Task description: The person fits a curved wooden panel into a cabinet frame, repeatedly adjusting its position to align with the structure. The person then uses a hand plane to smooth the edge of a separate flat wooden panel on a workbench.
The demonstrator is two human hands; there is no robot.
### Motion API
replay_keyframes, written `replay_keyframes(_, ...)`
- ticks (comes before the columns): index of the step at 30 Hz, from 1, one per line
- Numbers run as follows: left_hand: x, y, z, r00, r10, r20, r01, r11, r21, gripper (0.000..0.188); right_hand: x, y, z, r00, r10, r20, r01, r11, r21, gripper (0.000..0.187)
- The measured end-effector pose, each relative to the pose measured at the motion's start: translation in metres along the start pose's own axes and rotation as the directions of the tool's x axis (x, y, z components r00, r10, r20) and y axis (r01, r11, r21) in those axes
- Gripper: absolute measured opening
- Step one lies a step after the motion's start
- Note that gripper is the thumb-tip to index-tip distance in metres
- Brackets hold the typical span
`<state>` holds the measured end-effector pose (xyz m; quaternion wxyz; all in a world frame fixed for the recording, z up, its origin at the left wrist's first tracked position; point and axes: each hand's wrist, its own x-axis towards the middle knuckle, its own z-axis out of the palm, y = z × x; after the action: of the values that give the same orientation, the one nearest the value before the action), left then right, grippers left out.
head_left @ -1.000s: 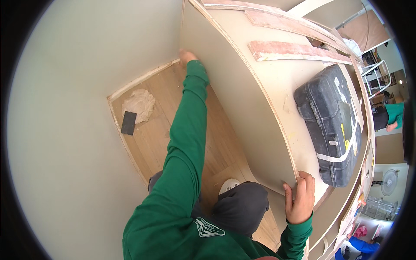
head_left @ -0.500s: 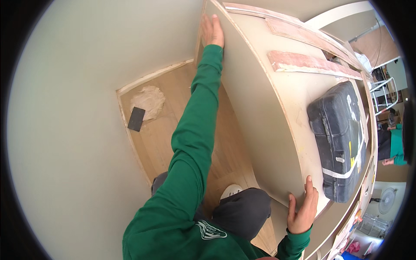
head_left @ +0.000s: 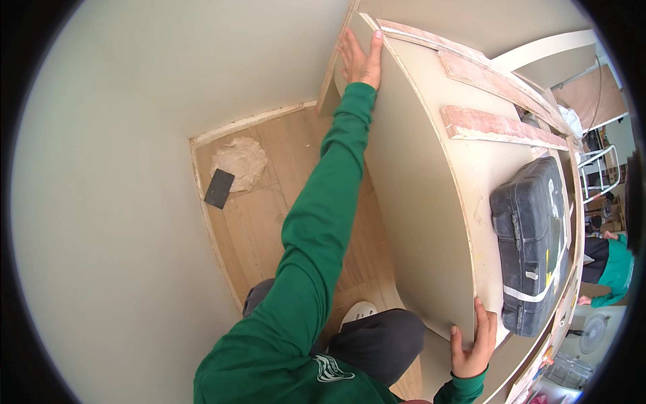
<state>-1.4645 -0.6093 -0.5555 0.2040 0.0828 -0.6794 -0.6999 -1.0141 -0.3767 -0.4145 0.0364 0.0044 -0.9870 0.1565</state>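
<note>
Left hand [head_left: 361, 62], fingers spread, raised from the floor corner to the panel [head_left: 417, 195] near 12 o'clock; right hand [head_left: 476, 342], thumb and fingers apart, at its 4 o'clock edge: contact now near both ends. Outward: wood-toned floor [head_left: 259, 236]; block [head_left: 219, 188], 9 o'clock; case [head_left: 528, 262], 3 o'clock; co-worker [head_left: 614, 266] beyond.

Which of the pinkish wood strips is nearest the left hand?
The topmost strip: its left end lies close beside the left hand. The middle strip and the lowest strip, above the black case, start farther right.
</note>
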Motion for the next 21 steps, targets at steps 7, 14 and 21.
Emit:
replay_keyframes(7,-0.005,0.001,0.002,0.997,-0.031,-0.068,0.026,0.997,-0.068,0.075,-0.005,0.001,0.005,0.997,-0.038,-0.071,0.033,0.997,-0.072,0.061)
replay_keyframes(14,-0.003,-0.001,0.002,0.998,0.034,-0.061,-0.041,0.992,-0.118,0.085,-0.004,0.004,0.011,0.990,-0.066,-0.121,0.049,0.989,-0.138,0.059)
replay_keyframes(21,-0.004,0.005,0.003,0.999,0.002,-0.037,-0.007,0.991,-0.135,0.108,-0.004,0.002,0.008,0.993,-0.043,-0.106,0.027,0.989,-0.149,0.056)
